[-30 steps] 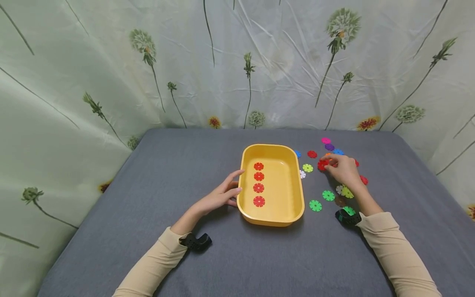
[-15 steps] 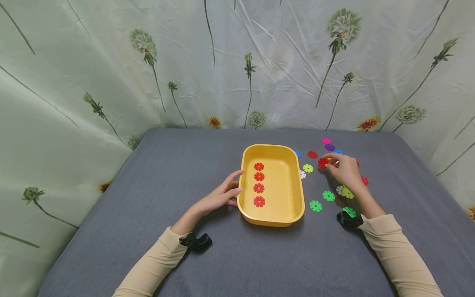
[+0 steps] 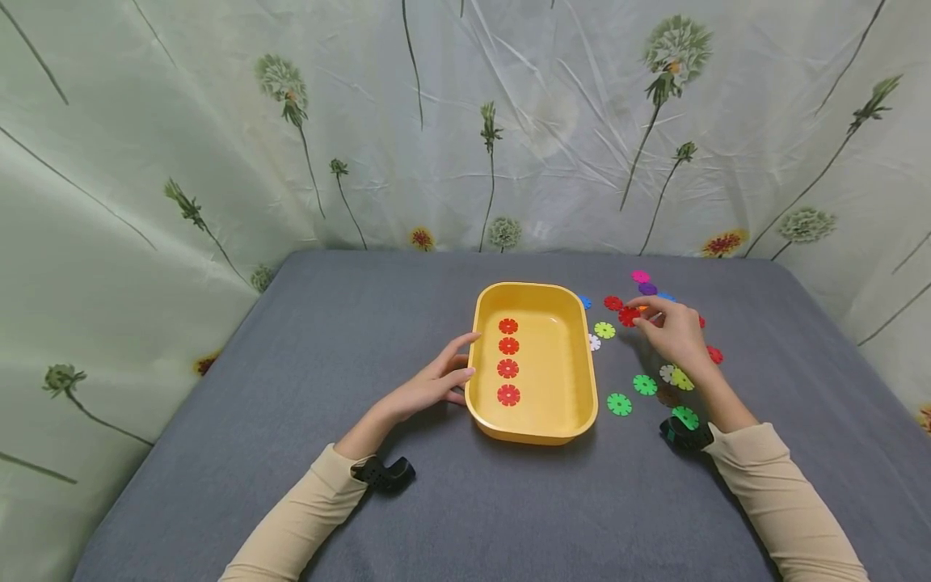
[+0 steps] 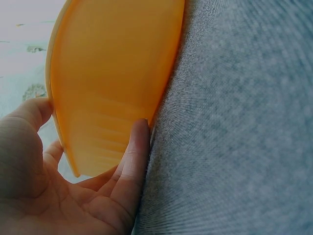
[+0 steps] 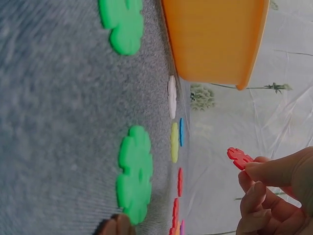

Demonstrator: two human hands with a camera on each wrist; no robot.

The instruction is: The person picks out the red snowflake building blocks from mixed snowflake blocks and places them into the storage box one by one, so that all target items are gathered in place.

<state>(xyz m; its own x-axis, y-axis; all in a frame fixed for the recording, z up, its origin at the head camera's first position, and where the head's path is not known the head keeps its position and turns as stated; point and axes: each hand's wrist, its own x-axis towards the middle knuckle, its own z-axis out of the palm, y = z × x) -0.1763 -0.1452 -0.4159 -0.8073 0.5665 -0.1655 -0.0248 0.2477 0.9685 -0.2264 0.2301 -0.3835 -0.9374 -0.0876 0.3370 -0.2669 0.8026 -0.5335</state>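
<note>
– Holding what in the right hand (image 3: pixel 676 335)?
– Pinching a red slotted disc (image 3: pixel 627 317) by its edge, above the grey cloth (image 3: pixel 509 517).
– Risking what?
– Perhaps dropping it from so slight a grip.
– With the left hand (image 3: pixel 429 386)?
– Touching the yellow tub (image 3: pixel 556 384) with spread fingers; perhaps, by pushing, jarring the red discs (image 3: pixel 508 350) inside.

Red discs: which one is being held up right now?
The red disc pinched in the right hand, clear of the table; four others lie in the yellow tub.

the person wears long beige sleeves (image 3: pixel 781 501) with creased folds and a curved black band (image 3: pixel 381 477) at each wrist.
</note>
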